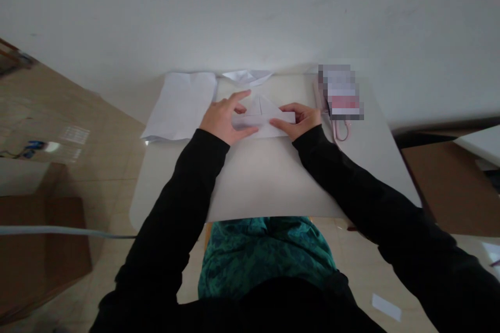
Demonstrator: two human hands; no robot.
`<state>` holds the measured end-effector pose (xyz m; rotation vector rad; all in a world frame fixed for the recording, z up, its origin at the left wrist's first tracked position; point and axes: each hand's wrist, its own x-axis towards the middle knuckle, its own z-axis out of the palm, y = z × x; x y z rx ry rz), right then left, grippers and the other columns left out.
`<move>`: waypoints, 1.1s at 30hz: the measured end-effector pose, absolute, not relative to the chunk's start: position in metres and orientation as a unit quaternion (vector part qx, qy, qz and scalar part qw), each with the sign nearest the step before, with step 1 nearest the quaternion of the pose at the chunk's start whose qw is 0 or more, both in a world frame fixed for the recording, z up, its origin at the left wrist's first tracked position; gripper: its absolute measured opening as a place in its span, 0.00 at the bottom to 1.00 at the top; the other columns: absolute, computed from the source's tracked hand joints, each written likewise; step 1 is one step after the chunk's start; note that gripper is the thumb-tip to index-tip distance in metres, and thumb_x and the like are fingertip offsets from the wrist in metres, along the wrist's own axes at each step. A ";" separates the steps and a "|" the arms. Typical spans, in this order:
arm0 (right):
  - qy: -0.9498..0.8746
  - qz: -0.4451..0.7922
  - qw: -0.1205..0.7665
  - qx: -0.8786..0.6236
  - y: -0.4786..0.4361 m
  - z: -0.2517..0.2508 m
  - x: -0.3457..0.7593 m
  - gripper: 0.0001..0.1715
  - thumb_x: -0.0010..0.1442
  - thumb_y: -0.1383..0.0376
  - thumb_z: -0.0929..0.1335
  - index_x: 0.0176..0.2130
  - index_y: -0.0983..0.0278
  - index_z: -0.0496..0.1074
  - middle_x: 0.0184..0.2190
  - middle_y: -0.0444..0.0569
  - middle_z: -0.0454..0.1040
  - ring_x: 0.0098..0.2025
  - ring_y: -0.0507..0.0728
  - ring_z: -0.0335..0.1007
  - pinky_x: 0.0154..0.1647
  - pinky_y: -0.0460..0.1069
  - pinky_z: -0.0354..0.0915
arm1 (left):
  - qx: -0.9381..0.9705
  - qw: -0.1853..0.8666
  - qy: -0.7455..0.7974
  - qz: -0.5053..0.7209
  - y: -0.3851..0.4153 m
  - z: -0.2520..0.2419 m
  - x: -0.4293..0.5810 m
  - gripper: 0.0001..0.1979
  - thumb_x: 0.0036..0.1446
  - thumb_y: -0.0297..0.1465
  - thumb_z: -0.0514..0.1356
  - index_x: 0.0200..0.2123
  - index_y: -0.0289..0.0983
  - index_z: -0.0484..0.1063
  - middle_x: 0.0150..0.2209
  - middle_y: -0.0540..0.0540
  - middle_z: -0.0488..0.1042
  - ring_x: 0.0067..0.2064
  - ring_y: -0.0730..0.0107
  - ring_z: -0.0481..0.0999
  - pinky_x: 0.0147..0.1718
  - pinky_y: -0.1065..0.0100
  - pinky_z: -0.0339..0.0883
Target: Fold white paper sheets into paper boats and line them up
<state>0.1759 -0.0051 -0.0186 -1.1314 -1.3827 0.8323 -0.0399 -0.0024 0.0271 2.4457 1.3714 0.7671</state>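
Note:
A white folded paper (261,109) lies on the small white table, with a triangular peak at the back, a crease down its middle and a straight band along its front. My left hand (224,117) is at its left end, thumb stretched along the front band and index finger lifted apart. My right hand (300,118) pinches the right end of the band between thumb and fingers. Just behind, against the wall, sits a folded paper boat (248,78). The undersides of both hands' fingers are partly hidden.
A stack of white paper sheets (185,106) lies at the table's (258,182) left edge. At the right is a phone-like item with a blurred screen (340,92) and a pink strap (344,132). Cardboard boxes (453,187) stand beside the table; a wall rises behind.

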 end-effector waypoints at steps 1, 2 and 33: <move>-0.608 0.338 0.545 -0.469 -0.006 -0.019 0.175 0.19 0.38 0.59 0.78 0.31 0.65 0.75 0.24 0.45 0.75 0.24 0.53 0.69 0.25 0.50 0.67 | 0.844 0.092 0.466 0.249 -0.005 0.028 -0.035 0.41 0.44 0.41 0.69 0.59 0.39 0.56 0.44 0.44 0.74 0.45 0.58 0.75 0.47 0.55 0.66; -0.629 0.325 0.537 -0.460 -0.006 -0.018 0.174 0.19 0.39 0.58 0.78 0.31 0.65 0.76 0.24 0.45 0.75 0.24 0.53 0.69 0.25 0.50 0.67 | 0.845 0.079 0.468 0.246 -0.006 0.028 -0.032 0.43 0.43 0.42 0.69 0.60 0.40 0.55 0.46 0.43 0.73 0.45 0.57 0.75 0.46 0.56 0.67; -0.857 0.025 0.284 -0.430 -0.023 -0.019 0.165 0.15 0.56 0.74 0.62 0.37 0.64 0.75 0.40 0.54 0.71 0.43 0.60 0.61 0.42 0.55 0.58 | 0.891 -0.009 0.395 0.223 -0.032 -0.009 -0.024 0.15 0.60 0.21 0.49 0.44 0.35 0.73 0.44 0.40 0.73 0.47 0.62 0.70 0.48 0.59 0.69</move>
